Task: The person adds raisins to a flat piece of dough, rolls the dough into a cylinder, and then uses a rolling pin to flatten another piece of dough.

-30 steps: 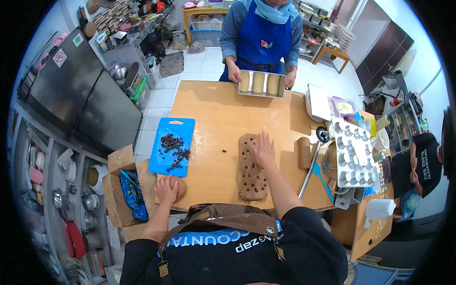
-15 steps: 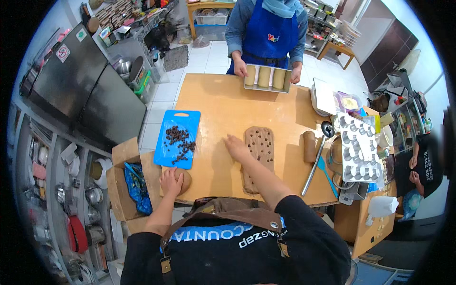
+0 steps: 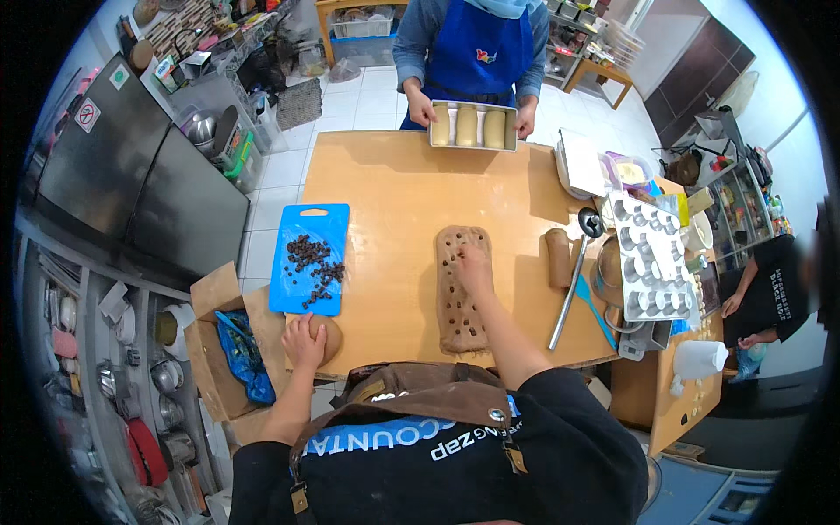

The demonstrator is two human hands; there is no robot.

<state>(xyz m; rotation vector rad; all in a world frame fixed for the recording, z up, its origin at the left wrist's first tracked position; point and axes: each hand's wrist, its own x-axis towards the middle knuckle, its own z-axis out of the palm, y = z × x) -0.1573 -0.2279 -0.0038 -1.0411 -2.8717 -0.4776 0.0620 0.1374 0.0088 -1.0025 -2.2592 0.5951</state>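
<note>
My left hand (image 3: 304, 343) is closed around the side of a smooth brown dough ball (image 3: 329, 343) at the table's near edge. My right hand (image 3: 475, 271) is over the upper half of a long flattened brown dough strip (image 3: 453, 328) dotted with dark chips, fingers curled down onto it; anything between the fingertips is hidden. A blue board (image 3: 331, 219) left of the strip bears scattered dark chips (image 3: 311, 254). A brown dough roll (image 3: 557, 258) lies to its right, beside a long metal ladle (image 3: 570, 289) and a blue spatula (image 3: 598, 319).
Across the wooden table (image 3: 376, 184), a person (image 3: 468, 52) in a blue apron holds a pan (image 3: 472, 146) of three dough rolls. Stacked metal moulds (image 3: 647, 302) crowd the right side; an open cardboard box (image 3: 214, 350) sits at lower left. Another person (image 3: 770, 289) is at far right.
My right hand, spread on the strip at first, swung left over bare table and is now back on the strip with fingers curled. My left hand stayed on the ball.
</note>
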